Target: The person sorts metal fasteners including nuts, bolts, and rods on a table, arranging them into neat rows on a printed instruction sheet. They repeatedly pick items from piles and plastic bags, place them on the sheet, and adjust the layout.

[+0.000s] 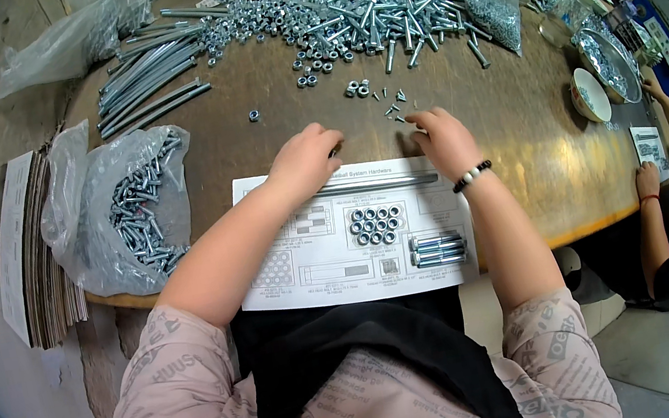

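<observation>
Brown tabletop [542, 118] bears, at its near edge, a printed sheet [332, 247] topped with nuts [373, 225]. Left hand [304, 161] curls by the sheet's far edge, right hand [443, 141] beside small screws [401, 96]; whether either grips anything, I cannot tell.

At the near edge of a table [217, 153], a sheet [326, 251] carries rod [388, 184] along its far side, nuts [375, 225] around its middle and bolts [438, 249] toward its near right corner. A bag [84, 208] of bolts sits left; small screws [391, 108] lie beyond the sheet. Farther back, heaped nuts lie between long rods [149, 73], left, and a bolt pile [396, 1], right.
</observation>
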The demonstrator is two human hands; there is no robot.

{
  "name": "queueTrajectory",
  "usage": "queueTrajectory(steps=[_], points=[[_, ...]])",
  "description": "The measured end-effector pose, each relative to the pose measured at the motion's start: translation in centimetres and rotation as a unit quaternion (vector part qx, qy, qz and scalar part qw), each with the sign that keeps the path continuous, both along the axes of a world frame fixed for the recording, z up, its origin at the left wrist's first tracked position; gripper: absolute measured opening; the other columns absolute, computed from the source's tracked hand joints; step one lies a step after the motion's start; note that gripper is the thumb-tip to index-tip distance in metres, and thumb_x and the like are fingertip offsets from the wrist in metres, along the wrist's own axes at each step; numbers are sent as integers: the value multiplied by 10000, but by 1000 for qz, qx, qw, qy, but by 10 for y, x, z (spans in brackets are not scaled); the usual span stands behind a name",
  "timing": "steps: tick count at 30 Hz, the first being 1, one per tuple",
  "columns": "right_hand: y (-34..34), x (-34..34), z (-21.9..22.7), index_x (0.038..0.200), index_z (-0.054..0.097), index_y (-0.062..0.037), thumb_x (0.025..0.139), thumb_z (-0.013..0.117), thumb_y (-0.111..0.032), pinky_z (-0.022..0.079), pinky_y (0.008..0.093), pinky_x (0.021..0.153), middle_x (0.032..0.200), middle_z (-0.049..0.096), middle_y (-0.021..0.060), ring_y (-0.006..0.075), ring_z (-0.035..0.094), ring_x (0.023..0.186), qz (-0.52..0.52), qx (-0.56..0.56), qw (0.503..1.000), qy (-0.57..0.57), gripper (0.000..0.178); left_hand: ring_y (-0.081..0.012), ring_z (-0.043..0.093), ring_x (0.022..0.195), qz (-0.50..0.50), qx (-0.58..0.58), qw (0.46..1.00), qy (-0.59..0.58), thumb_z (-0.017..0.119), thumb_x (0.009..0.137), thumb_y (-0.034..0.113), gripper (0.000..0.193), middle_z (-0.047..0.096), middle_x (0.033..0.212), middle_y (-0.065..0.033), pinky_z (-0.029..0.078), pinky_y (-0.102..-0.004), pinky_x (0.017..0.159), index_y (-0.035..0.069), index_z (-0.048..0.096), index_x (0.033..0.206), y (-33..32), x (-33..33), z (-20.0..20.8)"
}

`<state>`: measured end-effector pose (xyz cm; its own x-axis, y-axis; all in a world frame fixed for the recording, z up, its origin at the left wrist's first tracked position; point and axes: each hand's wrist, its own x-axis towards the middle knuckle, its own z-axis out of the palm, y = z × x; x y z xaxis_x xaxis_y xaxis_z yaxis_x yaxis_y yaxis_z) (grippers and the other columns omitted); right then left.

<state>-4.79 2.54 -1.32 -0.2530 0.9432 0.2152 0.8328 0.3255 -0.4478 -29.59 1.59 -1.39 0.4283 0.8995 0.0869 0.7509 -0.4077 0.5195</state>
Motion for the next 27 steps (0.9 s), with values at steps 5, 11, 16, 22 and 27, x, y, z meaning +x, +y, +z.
queueTrajectory(steps=[5,11,16,22,27], points=[[32,-19,-12,936,604,-72,772,605,-119,468,406,738,902,576,137,333,560,853,-34,-42,997,-60,171,-326,554,885,5,-50,995,90,504,771,63,98,563,897,-155,454,-398,759,43,586,821,9,12,0],[35,-31,-12,899,570,-39,827,433,-71,492,417,703,910,572,175,347,578,851,2,-42,987,-158,158,-306,550,850,14,-8,1000,26,534,782,95,115,564,872,-126,451,-374,746,59,627,839,13,13,-1],[30,-31,-6,909,564,-32,811,461,-55,500,404,707,913,575,181,339,587,843,-8,-47,982,-183,144,-275,552,836,-18,-16,996,-88,580,776,114,128,571,856,-112,446,-351,742,34,631,861,-4,22,26],[-10,-20,5,893,606,-53,746,528,-34,480,402,706,877,579,157,328,575,811,9,4,1000,-25,168,-251,561,856,-148,-72,979,-123,610,773,130,124,589,864,-81,452,-345,758,68,629,879,-69,22,32],[-103,-28,23,859,597,-55,695,586,5,472,374,685,815,592,118,300,568,781,172,-4,979,110,175,-259,571,824,-163,-84,979,-88,608,768,128,109,585,881,-70,472,-352,717,89,627,868,-116,14,9]])
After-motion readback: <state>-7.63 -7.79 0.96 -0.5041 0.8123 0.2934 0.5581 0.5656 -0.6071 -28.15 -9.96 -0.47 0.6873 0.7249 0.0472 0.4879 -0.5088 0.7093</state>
